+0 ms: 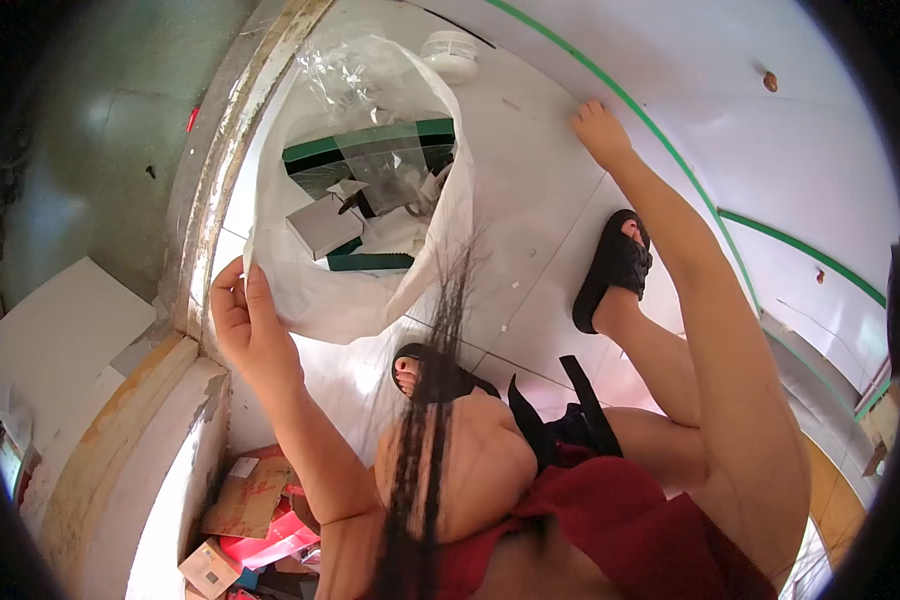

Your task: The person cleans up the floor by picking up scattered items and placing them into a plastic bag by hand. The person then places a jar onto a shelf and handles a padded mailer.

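Observation:
My left hand [250,315] pinches the near left rim of a white plastic bag [315,310], which stands wide open on the floor. Inside it lie a small white box [322,228], a long dark green piece [315,150], clear plastic wrap [400,178] and other scraps. Out to the right, my right hand [602,135] is low over the tiles beside the green-edged white panel. Its fingers are curled together, and anything in them is hidden. Dark strands of hair hang across the middle of the view.
A white round tub [450,57] stands behind the bag. Worn door frame [210,215] runs along the left. Flattened cardboard and red boxes [250,500] are piled at lower left. My feet in black sandals [610,270] rest on the tiled floor [520,220], where small white scraps lie.

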### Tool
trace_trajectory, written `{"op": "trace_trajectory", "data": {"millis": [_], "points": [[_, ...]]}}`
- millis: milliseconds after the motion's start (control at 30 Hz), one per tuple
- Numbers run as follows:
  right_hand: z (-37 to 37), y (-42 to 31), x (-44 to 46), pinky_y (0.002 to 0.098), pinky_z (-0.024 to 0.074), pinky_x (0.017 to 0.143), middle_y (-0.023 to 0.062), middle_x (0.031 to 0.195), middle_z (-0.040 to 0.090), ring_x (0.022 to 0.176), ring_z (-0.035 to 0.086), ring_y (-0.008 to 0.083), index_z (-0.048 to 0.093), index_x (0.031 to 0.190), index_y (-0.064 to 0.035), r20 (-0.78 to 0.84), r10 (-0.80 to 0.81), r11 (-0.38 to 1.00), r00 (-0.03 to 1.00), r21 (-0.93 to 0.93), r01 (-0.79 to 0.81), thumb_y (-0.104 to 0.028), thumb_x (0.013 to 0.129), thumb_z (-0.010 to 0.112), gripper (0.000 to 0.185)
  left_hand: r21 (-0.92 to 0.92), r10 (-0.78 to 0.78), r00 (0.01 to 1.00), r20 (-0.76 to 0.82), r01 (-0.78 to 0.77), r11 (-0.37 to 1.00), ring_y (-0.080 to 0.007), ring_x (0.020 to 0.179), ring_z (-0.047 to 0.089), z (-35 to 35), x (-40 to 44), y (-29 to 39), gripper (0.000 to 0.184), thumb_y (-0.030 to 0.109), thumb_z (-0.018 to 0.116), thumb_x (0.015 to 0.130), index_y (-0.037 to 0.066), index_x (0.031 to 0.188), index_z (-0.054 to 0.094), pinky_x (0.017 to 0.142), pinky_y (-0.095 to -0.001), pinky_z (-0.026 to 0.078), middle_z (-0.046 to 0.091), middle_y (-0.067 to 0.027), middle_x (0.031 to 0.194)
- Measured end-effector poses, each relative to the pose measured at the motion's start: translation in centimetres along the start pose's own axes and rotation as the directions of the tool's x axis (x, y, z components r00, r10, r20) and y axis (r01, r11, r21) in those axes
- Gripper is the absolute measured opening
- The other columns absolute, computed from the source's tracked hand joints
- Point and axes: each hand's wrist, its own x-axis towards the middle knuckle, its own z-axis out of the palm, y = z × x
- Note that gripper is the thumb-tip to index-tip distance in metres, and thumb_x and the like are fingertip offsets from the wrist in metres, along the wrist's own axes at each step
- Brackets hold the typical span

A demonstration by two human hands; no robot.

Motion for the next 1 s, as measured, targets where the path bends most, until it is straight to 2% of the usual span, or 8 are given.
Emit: {"op": "trace_trajectory", "data": {"millis": [100, 167, 233, 333, 533, 600, 733, 1000], "points": [[-2.1, 0.7, -0.5, 0.0378, 0.0500, 0.081, 0.0122, 0.103, 0.060, 0.099, 0.054, 0.0301, 0.062, 0.094, -0.0030, 0.107, 0.044, 0.990, 0.993, 0.129, -0.058, -0.009, 0.074, 0.062, 0.020, -0.012, 0.030, 0.999, 0.022, -0.030, 0.999, -0.0099, 0.087, 0.056, 0.2, -0.1, -0.2, 0.021, 0.011, 0.054, 0.093, -0.002, 0.109, 0.052, 0.077, -0.0215, 0.044, 0.060, -0.0079, 0.099], [-7.1, 0.2, -0.2, 0.0316, 0.0504, 0.083, 0.0114, 0.110, 0.060, 0.099, 0.058, 0.0249, 0.061, 0.103, -0.0039, 0.271, 0.107, 0.538, 0.957, 0.794, -0.285, -0.012, 0.077, 0.064, 0.027, -0.064, 0.041, 0.999, 0.033, -0.039, 0.997, -0.0090, 0.086, 0.055, 0.4, -0.1, -0.2, 0.021, 0.011, 0.053, 0.093, -0.002, 0.109, 0.052, 0.075, -0.0206, 0.044, 0.060, -0.0074, 0.098], [-13.7, -1.6, -0.4, 0.0298, 0.0493, 0.087, 0.0083, 0.114, 0.060, 0.098, 0.060, 0.0190, 0.058, 0.111, -0.0058, 0.238, 0.198, 0.143, 0.951, 0.953, -0.268, -0.013, 0.078, 0.067, 0.035, -0.050, 0.036, 0.999, 0.029, -0.034, 0.998, -0.0086, 0.085, 0.055, 0.5, -0.2, -0.3, 0.021, 0.011, 0.053, 0.093, -0.002, 0.109, 0.052, 0.074, -0.0202, 0.044, 0.060, -0.0072, 0.096], [-22.7, -4.7, -0.5, 0.0307, 0.0495, 0.087, 0.0049, 0.111, 0.060, 0.101, 0.058, 0.0149, 0.056, 0.117, -0.0076, -0.208, 0.334, 0.074, 0.919, 0.978, 0.194, -0.010, 0.077, 0.070, 0.043, 0.007, 0.042, 0.998, 0.044, -0.042, 0.999, -0.0081, 0.082, 0.055, 0.5, -0.1, -0.1, 0.020, 0.011, 0.053, 0.093, -0.001, 0.109, 0.052, 0.073, -0.0199, 0.043, 0.061, -0.0065, 0.093], [-25.7, -9.4, -0.4, 0.0343, 0.0470, 0.087, 0.0120, 0.121, 0.050, 0.103, 0.052, 0.0245, 0.049, 0.122, -0.0088, -0.579, 0.352, 0.235, 0.735, 0.815, 0.529, -0.015, 0.077, 0.071, 0.050, 0.056, 0.084, 0.996, 0.040, -0.086, 0.995, -0.0104, 0.088, 0.056, 0.1, 0.3, -0.7, 0.018, 0.010, 0.052, 0.094, -0.001, 0.107, 0.053, 0.078, -0.0219, 0.044, 0.062, -0.0088, 0.098], [-19.8, -9.3, -1.9, 0.0372, 0.0452, 0.090, 0.0148, 0.122, 0.048, 0.105, 0.050, 0.0296, 0.045, 0.122, -0.0064, -0.266, 0.498, 0.197, 0.826, 0.962, 0.191, -0.013, 0.077, 0.069, 0.051, -0.036, 0.092, 0.994, 0.061, -0.090, 0.995, -0.0103, 0.088, 0.056, 0.3, 0.3, -0.9, 0.018, 0.012, 0.051, 0.094, -0.001, 0.107, 0.053, 0.079, -0.0218, 0.044, 0.062, -0.0081, 0.098], [-2.1, -4.4, -4.3, 0.0464, 0.0433, 0.092, 0.0191, 0.120, 0.048, 0.112, 0.047, 0.0367, 0.044, 0.122, -0.0038, -0.069, 0.451, 0.692, 0.890, 0.657, -0.300, -0.006, 0.077, 0.060, 0.049, -0.003, 0.044, 0.998, 0.045, -0.044, 0.999, -0.0097, 0.088, 0.056, 0.2, 0.1, -0.7, 0.019, 0.012, 0.051, 0.095, -0.001, 0.108, 0.053, 0.080, -0.0215, 0.043, 0.062, -0.0079, 0.098], [2.7, -0.2, -5.4, 0.0410, 0.0511, 0.083, 0.0186, 0.116, 0.052, 0.107, 0.053, 0.0346, 0.047, 0.110, -0.0018, 0.295, 0.456, 0.790, 0.839, 0.300, -0.535, -0.003, 0.079, 0.055, 0.033, 0.075, 0.086, 0.993, 0.084, -0.093, 0.993, -0.0091, 0.088, 0.056, 0.6, -0.3, -0.5, 0.019, 0.013, 0.052, 0.094, -0.001, 0.108, 0.053, 0.080, -0.0219, 0.043, 0.062, -0.0076, 0.098]]}}
